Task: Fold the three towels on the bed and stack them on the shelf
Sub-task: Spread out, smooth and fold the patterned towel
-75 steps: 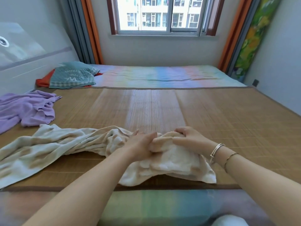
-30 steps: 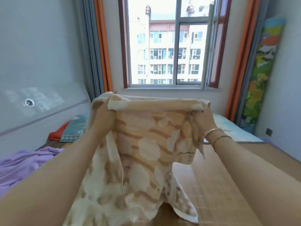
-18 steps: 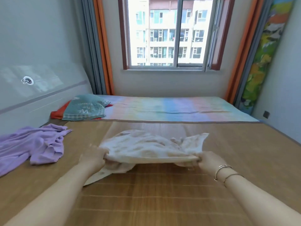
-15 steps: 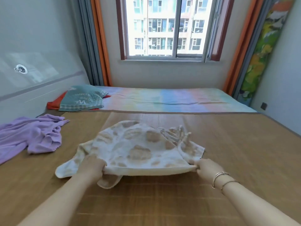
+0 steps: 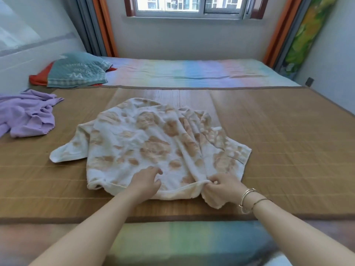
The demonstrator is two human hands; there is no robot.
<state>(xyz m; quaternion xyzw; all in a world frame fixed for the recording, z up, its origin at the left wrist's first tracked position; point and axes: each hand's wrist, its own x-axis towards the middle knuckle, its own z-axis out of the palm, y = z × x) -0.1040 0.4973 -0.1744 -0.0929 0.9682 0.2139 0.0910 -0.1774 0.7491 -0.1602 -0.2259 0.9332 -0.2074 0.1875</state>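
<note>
1. At the far left, a purple towel (image 5: pixel 26 114) lies crumpled on the bamboo mat (image 5: pixel 288 131), well apart from the work in the middle.
2. Behind it, near the headboard, a teal pillow (image 5: pixel 76 72) rests on something red.
3. In the centre of the mat a cream towel with tan patches (image 5: pixel 146 143) is spread out, still wrinkled, with one corner poking out to the left.
4. The left hand (image 5: pixel 146 183) rests on the towel's near edge, fingers loosely bent and pinching nothing.
5. The right hand (image 5: pixel 222 187) pinches a raised fold of the same near edge between thumb and fingers; two bracelets (image 5: pixel 249 198) sit on that wrist.
6. Beyond the mat, a pastel striped sheet (image 5: pixel 192 73) reaches to the wall under the window (image 5: pixel 188 6).
</note>
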